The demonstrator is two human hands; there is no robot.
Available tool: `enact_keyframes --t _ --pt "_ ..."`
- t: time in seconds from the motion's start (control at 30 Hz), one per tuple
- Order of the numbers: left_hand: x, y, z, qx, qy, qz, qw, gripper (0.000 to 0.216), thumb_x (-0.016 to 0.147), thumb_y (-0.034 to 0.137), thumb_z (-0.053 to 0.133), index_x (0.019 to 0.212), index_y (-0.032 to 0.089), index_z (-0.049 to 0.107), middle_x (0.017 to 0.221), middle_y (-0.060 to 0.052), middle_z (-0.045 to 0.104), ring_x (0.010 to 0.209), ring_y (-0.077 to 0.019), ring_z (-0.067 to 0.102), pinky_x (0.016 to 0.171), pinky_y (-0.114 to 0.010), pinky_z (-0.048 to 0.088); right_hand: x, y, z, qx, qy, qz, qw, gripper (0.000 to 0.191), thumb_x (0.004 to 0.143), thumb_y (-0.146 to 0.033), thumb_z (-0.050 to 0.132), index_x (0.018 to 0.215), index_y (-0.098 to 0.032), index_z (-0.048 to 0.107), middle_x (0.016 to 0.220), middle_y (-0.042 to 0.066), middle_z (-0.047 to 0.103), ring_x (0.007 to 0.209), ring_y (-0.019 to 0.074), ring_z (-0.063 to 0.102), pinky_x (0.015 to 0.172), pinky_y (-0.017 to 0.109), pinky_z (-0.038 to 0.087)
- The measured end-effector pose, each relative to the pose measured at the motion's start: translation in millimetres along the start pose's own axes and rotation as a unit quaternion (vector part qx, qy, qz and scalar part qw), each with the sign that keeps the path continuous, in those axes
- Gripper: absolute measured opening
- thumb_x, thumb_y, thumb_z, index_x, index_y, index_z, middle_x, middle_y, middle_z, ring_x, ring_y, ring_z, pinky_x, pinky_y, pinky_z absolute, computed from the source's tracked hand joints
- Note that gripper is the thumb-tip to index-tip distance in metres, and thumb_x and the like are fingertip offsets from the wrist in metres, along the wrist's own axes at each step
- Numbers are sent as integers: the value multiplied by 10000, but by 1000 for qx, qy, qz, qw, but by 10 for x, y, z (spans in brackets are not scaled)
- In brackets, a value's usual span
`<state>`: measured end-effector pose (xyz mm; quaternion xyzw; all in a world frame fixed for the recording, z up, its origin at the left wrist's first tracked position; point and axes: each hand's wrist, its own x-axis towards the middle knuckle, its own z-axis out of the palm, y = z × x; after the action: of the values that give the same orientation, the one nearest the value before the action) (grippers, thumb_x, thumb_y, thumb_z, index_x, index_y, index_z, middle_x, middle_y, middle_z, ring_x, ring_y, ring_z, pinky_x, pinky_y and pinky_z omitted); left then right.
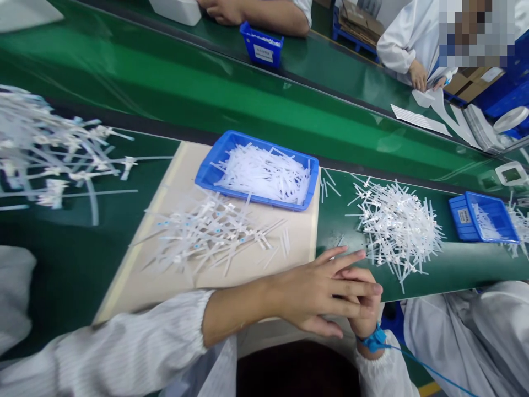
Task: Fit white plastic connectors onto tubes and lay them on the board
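My left hand (pixel 326 292) reaches in from the left with its fingers spread and lies over my right hand. Nothing shows between its fingers. My right hand (pixel 366 314) is underneath, touching the left one, with a blue wrist strap (pixel 375 339) around its wrist. Its fingers are mostly covered, so I cannot make out what, if anything, they hold. On the beige mat (pixel 136 275) beyond my left forearm lies a loose pile of thin clear tubes with white and blue fittings (pixel 215 229). Just past my fingertips, on the green table, is a heap of short tubes with white fittings (pixel 399 226).
Behind the mat pile stands a blue tray (pixel 206 171) of short tube pieces. Long tubes with white clamps (pixel 53 154) lie at left. A blue bin (pixel 463 218) is at right beside a seated person's white clothing (pixel 475 331). Co-workers' hands (pixel 419 74) are across the green divider (pixel 165 88).
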<state>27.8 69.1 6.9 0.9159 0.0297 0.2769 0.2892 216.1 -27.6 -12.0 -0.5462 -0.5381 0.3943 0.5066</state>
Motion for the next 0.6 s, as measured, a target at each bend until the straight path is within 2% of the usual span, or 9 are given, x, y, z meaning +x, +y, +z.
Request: enact_keyframes --t 0.13,0.27,0.33,0.4,0.43,0.5,0.53,0.6 --pt "16 -5 -2 -12 -5 1 1000 503 961 504 793 1430 333 733 1557 -83 662 1615 -471 360 1327 -755 221 -33 -7 46 33 24 9 999 284 1041 -417 725 1300 -305 694 1181 100 811 1092 317 818 940 508 699" --pt "12 -27 -6 -13 8 9 1000 507 956 500 795 1426 321 726 1652 -95 570 1637 -478 310 1321 -759 219 -7 -8 38 1 -12 19 1000 332 1024 -432 735 1345 -361 685 1227 87 809 1146 334 805 947 476 692" --pt "-8 -49 -28 -14 31 10 999 573 968 480 780 1494 287 657 1700 -145 498 1655 -491 262 1315 -765 219 16 -18 32 -31 -40 21 998 334 1017 -427 738 1336 -338 695 1238 97 801 1149 337 798 931 460 692" --pt "-37 -76 -65 -29 78 -2 997 694 997 459 729 1611 234 496 1739 -218 400 1664 -490 236 1310 -746 263 39 -39 51 -21 -36 3 999 304 1033 -402 710 1321 -308 688 1143 93 805 1033 314 809 878 459 692" --pt "-53 -89 -87 -39 110 -16 993 739 1014 431 691 1657 215 399 1742 -246 370 1659 -476 259 1302 -720 309 52 -53 71 6 -22 -13 1000 282 1049 -384 683 1319 -304 674 1059 78 800 938 291 803 832 451 687" --pt "-80 -113 -126 -55 176 -55 981 741 1033 327 612 1687 208 284 1687 -261 418 1599 -424 391 1264 -639 424 86 -83 121 75 36 -46 995 244 1072 -350 628 1313 -313 642 901 38 754 772 248 746 737 420 654" --pt "-90 -124 -139 -55 193 -74 977 705 1029 265 578 1673 215 294 1628 -247 482 1537 -391 474 1233 -591 473 105 -97 147 105 69 -59 990 234 1071 -337 614 1304 -316 632 852 25 723 725 235 709 694 401 627" --pt "-96 -149 -142 -43 188 -105 976 608 1009 177 543 1600 208 400 1480 -208 597 1389 -339 591 1167 -515 533 147 -118 186 137 121 -72 981 221 1049 -328 616 1268 -304 635 817 22 677 696 225 650 656 378 576"
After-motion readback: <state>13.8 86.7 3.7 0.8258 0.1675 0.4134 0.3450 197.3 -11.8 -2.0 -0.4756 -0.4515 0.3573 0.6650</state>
